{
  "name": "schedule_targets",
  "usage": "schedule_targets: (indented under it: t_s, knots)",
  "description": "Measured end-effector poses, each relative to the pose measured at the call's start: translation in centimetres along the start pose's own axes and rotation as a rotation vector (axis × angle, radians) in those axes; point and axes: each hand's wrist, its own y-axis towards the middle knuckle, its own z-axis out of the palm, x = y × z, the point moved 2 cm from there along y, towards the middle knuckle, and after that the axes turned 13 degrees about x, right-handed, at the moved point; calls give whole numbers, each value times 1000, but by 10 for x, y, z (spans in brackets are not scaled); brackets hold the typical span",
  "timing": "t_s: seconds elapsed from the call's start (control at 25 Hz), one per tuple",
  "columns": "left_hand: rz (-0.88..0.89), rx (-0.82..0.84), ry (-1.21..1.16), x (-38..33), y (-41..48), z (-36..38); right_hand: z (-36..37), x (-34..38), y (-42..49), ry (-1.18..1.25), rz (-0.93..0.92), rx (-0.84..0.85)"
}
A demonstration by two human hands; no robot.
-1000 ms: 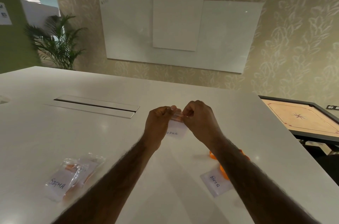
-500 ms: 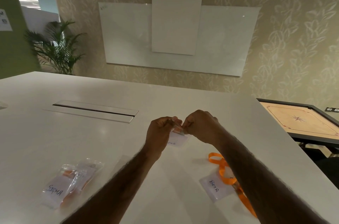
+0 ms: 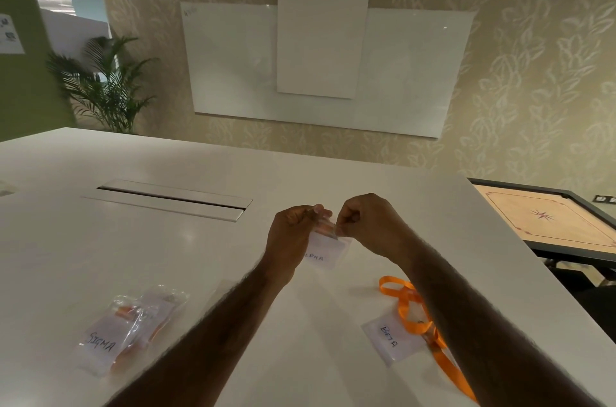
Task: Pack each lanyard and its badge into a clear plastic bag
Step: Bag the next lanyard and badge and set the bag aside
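1. Both your hands are raised over the middle of the white table point(image 3: 100, 240). Between them hangs the small clear plastic bag point(image 3: 328, 251) holding the white ALPHA badge point(image 3: 315, 257). A bit of orange shows just under the bag's mouth.
2. Your left hand point(image 3: 293, 233) pinches the bag's top edge from the 9 o'clock side with curled fingers. Your right hand point(image 3: 370, 223) pinches the same edge from 3 o'clock. Neither hand is free.
3. By the look of it, you are closing the mouth of this bag, with its contents already inside.
4. The next move likely calls for pressing the strip shut along its whole width. Keep the orange ribbon below the seal so it does not catch.
5. At 7 o'clock from your hands lies the packed SIGMA bag point(image 3: 110, 340), flat on the table, a fitting place to set this one down.
6. At 5 o'clock the white BETA badge point(image 3: 393, 341) lies loose with its orange ribbon lanyard point(image 3: 408, 303), partly under your right forearm and not yet bagged. That set looks like your following job.
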Motion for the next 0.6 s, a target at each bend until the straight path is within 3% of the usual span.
schedule_targets:
  t_s: [0.16, 0.36, 0.48, 0.6]
  knots:
    - [-20, -12, 10, -1, -1, 0, 0, 5, 0, -85, -46, 10]
    - [19, 67, 110, 1, -4, 7, 5, 4, 4, -294, -35, 182]
    - [52, 15, 154, 7, -3, 9, 5, 3, 3, -185, 27, 226]
    - [63, -66, 109, 6, -1, 7, 4, 4, -2, -80, -8, 122]
